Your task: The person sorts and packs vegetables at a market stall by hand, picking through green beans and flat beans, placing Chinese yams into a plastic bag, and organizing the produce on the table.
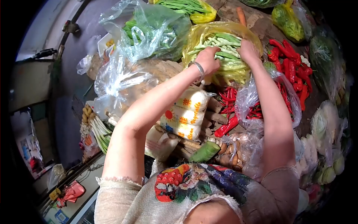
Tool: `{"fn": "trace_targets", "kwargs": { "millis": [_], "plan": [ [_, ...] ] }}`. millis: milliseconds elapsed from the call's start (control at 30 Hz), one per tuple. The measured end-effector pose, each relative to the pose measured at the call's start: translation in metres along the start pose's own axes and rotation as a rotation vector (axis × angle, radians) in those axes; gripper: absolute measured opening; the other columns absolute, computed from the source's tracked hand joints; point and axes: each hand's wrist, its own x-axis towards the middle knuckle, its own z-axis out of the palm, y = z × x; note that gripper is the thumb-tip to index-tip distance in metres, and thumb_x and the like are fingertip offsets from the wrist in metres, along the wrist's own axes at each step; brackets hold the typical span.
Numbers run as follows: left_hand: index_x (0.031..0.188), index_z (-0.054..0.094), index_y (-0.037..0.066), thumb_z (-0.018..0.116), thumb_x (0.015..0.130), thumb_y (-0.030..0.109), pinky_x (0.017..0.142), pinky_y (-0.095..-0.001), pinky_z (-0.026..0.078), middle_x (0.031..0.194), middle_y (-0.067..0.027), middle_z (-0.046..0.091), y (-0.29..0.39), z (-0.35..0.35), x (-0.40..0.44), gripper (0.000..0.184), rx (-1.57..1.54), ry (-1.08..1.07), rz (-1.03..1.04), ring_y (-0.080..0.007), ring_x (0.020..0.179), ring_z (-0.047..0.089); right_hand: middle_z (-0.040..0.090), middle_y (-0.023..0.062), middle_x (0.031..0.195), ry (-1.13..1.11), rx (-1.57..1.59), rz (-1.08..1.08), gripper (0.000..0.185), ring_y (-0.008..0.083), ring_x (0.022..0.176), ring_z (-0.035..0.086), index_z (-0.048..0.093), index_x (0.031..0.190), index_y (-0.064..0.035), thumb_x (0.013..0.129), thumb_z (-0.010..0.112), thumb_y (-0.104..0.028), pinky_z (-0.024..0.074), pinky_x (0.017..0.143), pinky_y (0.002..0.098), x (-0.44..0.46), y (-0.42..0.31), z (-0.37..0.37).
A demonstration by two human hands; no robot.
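Pale green beans (223, 40) lie heaped in an open yellow plastic bag (192, 35), and both of my hands are at this heap. My left hand (208, 60), with a silver bracelet (197, 68) at its wrist, curls its fingers over the beans from the left side. At the right rim of the bag my right hand (249, 51) bends its fingers down onto the beans. The fingertips of both hands are partly hidden among the beans.
A clear bag of leafy greens (149, 31) stands left of the beans. Red peppers (292, 67) and a bag of thin red chillies (285, 97) lie right. Closer in are a printed white vegetable pack (184, 115), mushrooms (231, 153) and a cut green vegetable (205, 151).
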Motion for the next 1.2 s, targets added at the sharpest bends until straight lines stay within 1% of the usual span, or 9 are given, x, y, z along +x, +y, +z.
{"fn": "trace_targets", "kwargs": {
  "millis": [100,400,533,600,633,867,967,1067,1200],
  "plan": [
    [0.122,0.058,0.004,0.062,0.078,0.015,0.093,-0.0421,0.048,0.122,-0.0212,0.059,-0.002,0.01,0.014,0.045,0.305,-0.285,-0.016,-0.0368,0.106,0.06,0.065,0.0216,0.111,-0.039,-0.081,0.006,0.03,0.0367,0.107,0.061,0.064,0.108,0.0003,0.083,0.063,-0.017,0.0479,0.09,0.0461,-0.002,0.008,-0.004],
    [0.112,0.061,0.003,0.059,0.082,0.018,0.087,-0.0444,0.05,0.117,-0.0221,0.059,-0.041,0.049,0.045,0.033,0.412,-0.13,0.024,-0.037,0.101,0.062,0.067,0.0219,0.098,0.09,0.004,-0.196,0.031,0.0358,0.094,0.064,0.066,0.104,-0.0036,0.08,0.068,-0.024,0.049,0.081,0.045,-0.038,0.03,-0.046],
    [0.099,0.068,0.006,0.055,0.086,0.023,0.084,-0.0447,0.051,0.105,-0.017,0.064,-0.035,0.046,0.046,0.025,0.477,-0.177,0.052,-0.0355,0.095,0.064,0.068,0.0195,0.099,0.127,0.305,-0.177,0.041,0.0309,0.088,0.067,0.064,0.113,-0.0039,0.079,0.072,-0.025,0.0497,0.076,0.0374,-0.04,0.052,-0.048],
    [0.101,0.069,0.013,0.054,0.082,0.009,0.087,-0.0421,0.048,0.111,-0.0133,0.062,-0.013,0.026,0.033,0.024,0.576,-0.211,0.129,-0.0325,0.103,0.06,0.07,0.0137,0.095,0.2,0.665,-0.24,0.037,0.0202,0.084,0.066,0.065,0.111,-0.0039,0.08,0.073,-0.022,0.0491,0.074,0.0316,-0.047,0.056,-0.05],
    [0.097,0.07,0.015,0.057,0.084,0.022,0.084,-0.0407,0.049,0.099,-0.0129,0.063,-0.004,0.017,0.027,0.02,0.663,-0.113,0.267,-0.0322,0.098,0.06,0.069,0.0074,0.091,0.213,0.654,-0.225,0.03,0.0104,0.082,0.062,0.065,0.108,-0.0029,0.083,0.072,-0.018,0.0476,0.073,0.0259,-0.051,0.056,-0.053],
    [0.094,0.069,0.016,0.058,0.078,0.012,0.09,-0.0362,0.039,0.101,-0.0058,0.059,0.05,-0.047,0.001,0.019,0.858,0.101,0.48,-0.0251,0.106,0.05,0.065,-0.0035,0.085,0.403,1.038,-0.373,0.016,0.0054,0.078,0.056,0.066,0.1,-0.0029,0.087,0.07,-0.012,0.046,0.072,0.0225,-0.086,0.029,-0.088],
    [0.09,0.065,0.016,0.059,0.077,0.01,0.085,-0.0386,0.037,0.097,-0.0053,0.057,0.065,-0.066,-0.011,0.016,0.814,0.364,0.601,-0.0242,0.099,0.049,0.064,-0.0037,0.086,0.334,1.002,-0.456,0.017,0.005,0.08,0.056,0.066,0.102,-0.0039,0.087,0.07,-0.011,0.0467,0.073,0.0229,-0.105,0.012,-0.11],
    [0.092,0.067,0.018,0.06,0.076,0.011,0.086,-0.0389,0.037,0.097,-0.0048,0.057,0.09,-0.081,-0.027,0.019,0.775,0.438,0.677,-0.0248,0.099,0.049,0.063,0.0014,0.086,0.275,0.869,-0.669,0.023,0.0103,0.08,0.06,0.066,0.102,-0.003,0.081,0.074,-0.007,0.0488,0.071,0.0257,-0.113,-0.01,-0.103],
    [0.098,0.07,0.022,0.062,0.08,0.02,0.089,-0.0382,0.036,0.11,-0.0029,0.059,0.109,-0.088,-0.052,0.02,0.783,0.404,0.709,-0.0248,0.105,0.049,0.063,0.0063,0.085,0.219,0.775,-0.698,0.022,0.0131,0.08,0.06,0.067,0.102,-0.003,0.081,0.072,-0.005,0.0495,0.071,0.028,-0.137,-0.028,-0.095]
  ]
}}
